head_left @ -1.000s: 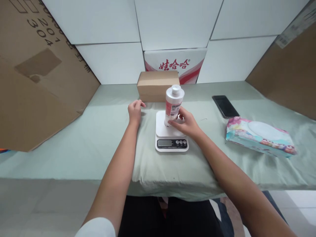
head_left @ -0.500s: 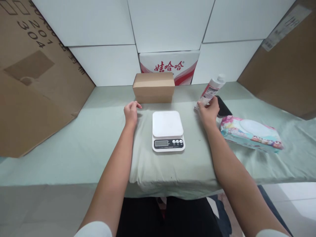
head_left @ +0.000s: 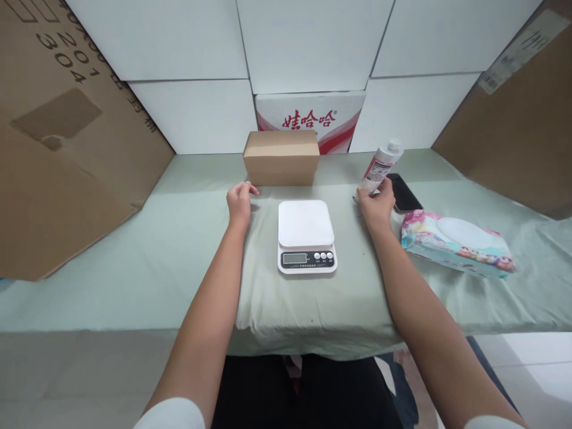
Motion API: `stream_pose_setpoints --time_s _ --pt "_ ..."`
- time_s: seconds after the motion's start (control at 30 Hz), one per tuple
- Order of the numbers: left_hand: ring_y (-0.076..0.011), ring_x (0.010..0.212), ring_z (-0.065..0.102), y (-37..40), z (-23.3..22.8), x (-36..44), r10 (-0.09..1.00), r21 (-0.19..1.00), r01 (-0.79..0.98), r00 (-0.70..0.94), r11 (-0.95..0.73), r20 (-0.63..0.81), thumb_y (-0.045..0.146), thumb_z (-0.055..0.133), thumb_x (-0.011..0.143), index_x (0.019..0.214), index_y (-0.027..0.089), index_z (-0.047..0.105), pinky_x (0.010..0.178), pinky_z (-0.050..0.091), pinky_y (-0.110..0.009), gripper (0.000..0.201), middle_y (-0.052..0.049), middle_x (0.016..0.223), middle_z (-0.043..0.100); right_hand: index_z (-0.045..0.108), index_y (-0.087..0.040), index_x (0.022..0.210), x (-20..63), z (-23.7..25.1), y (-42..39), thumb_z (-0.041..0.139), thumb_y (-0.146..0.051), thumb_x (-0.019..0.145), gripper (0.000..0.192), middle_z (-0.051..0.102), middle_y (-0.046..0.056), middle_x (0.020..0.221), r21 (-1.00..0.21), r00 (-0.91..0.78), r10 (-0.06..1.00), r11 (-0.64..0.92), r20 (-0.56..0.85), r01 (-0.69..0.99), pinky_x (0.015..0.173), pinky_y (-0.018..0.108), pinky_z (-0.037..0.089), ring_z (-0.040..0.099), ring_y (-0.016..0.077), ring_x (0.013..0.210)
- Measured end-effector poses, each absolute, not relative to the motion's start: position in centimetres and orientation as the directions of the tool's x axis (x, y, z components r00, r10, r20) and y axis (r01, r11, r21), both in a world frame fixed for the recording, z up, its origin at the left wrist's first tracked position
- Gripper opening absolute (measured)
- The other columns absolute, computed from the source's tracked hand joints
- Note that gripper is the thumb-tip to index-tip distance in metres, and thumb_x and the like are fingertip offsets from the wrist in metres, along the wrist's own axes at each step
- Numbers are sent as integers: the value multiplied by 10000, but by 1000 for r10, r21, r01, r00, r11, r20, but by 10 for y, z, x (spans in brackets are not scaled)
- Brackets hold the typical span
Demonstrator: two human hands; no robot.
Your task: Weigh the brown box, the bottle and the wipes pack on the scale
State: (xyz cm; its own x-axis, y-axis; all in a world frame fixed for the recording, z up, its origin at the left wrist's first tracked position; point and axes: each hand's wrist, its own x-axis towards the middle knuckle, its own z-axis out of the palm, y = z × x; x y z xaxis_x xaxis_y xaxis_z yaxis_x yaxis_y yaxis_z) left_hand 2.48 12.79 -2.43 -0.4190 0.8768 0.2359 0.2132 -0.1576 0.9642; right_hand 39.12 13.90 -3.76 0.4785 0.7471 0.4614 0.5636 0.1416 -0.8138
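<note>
My right hand (head_left: 376, 199) grips the lower part of a white and pink plastic bottle (head_left: 378, 170) with a white cap. The bottle stands close to upright at the right of the scale, its base near the cloth; whether it touches is hard to tell. My left hand (head_left: 240, 199) rests on the cloth with its fingers curled in and nothing seen in them, just in front of a small brown cardboard box (head_left: 281, 168). Between the hands sits a white kitchen scale (head_left: 307, 229) with a bare platform and a blank-looking display.
Right of my right hand lie a black phone (head_left: 404, 193) and a pack of wet wipes (head_left: 458, 241). Large cardboard panels stand at left (head_left: 67, 196) and right (head_left: 513, 131). A white carton with red lettering (head_left: 342, 119) stands behind the brown box. Green cloth (head_left: 116, 256) covers the table.
The bottle in my right hand has come down slightly, its cap shifting a little left. The left hand stays in place. The whole view has shifted slightly.
</note>
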Motion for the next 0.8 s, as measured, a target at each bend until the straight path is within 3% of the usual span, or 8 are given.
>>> stream_pose_setpoints --time_s 0.33,0.6,0.7,0.8 --pt "-193 721 596 128 -25 24 877 964 210 -417 -162 238 426 535 902 652 239 590 518 416 -284 317 -66 775 712 599 -139 1319 388 -35 137 735 -413 723 669 739 217 1236 -814 483 739 151 469 560 908 506 597 728 280 868" --pt "-188 700 582 127 -24 27 878 960 225 -411 -165 247 393 520 920 643 234 583 544 415 -294 326 -55 756 695 581 -118 1368 386 -31 136 736 -412 768 687 710 215 1228 -815 475 756 130 450 565 938 489 591 715 305 1010" --pt "-167 656 555 126 -22 25 852 938 273 -418 -214 316 357 509 920 637 226 564 563 412 -289 316 -39 696 649 484 -141 1496 380 -16 128 761 -433 774 826 649 218 1332 -816 505 735 112 452 567 924 480 594 701 290 1013" --pt "-142 591 501 116 -11 27 760 847 374 -397 -377 514 317 511 904 619 222 530 572 384 -285 301 -7 600 555 355 -203 1607 373 12 90 765 -453 777 959 567 200 1457 -816 538 676 171 505 552 890 454 605 700 224 894"
